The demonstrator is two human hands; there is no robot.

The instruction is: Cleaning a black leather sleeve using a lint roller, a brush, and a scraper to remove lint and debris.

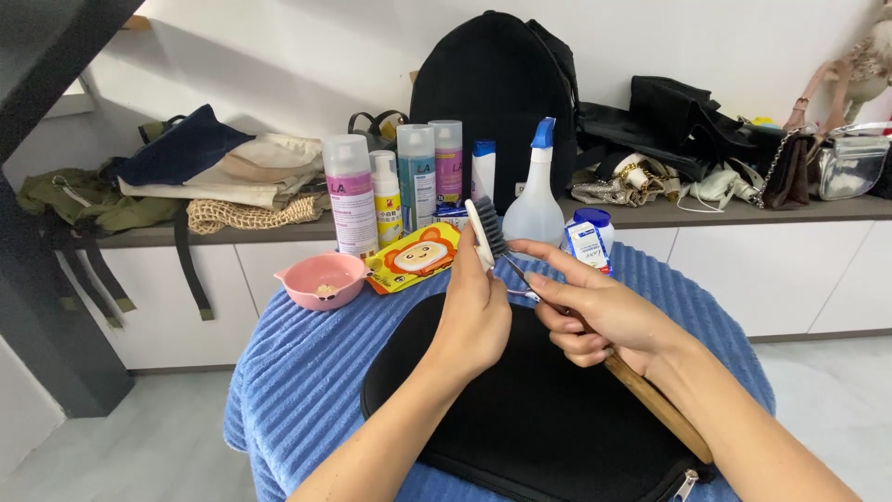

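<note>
My left hand (476, 311) stands upright, fingers closed around a white brush (485, 232) above the black case (520, 409). My right hand (595, 316), wrist angled in, pinches a wooden-handled tool (655, 400) against its bristles.

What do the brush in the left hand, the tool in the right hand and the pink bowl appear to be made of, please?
The brush looks like white plastic with dark, probably synthetic bristles. The tool in the right hand has a brown, matte handle, seemingly wood, and a thin shiny tip, likely metal. The pink bowl looks like smooth moulded plastic with a soft sheen.
</note>
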